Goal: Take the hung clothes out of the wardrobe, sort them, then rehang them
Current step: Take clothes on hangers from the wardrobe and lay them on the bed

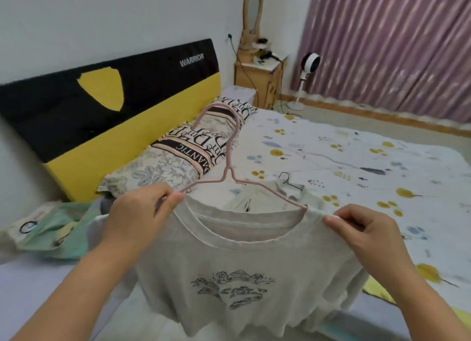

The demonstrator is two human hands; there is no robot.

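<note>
Rehanging step: left hand (137,213) and right hand (362,228) pinch shirt (242,264) shoulders over pink hanger (229,172). Next: seat both shoulders squarely.

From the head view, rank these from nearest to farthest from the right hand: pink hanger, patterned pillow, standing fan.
1. pink hanger: its end lies beside the right hand, at the shirt's shoulder.
2. patterned pillow: up and left, against the headboard.
3. standing fan: far corner, by the curtain.
</note>
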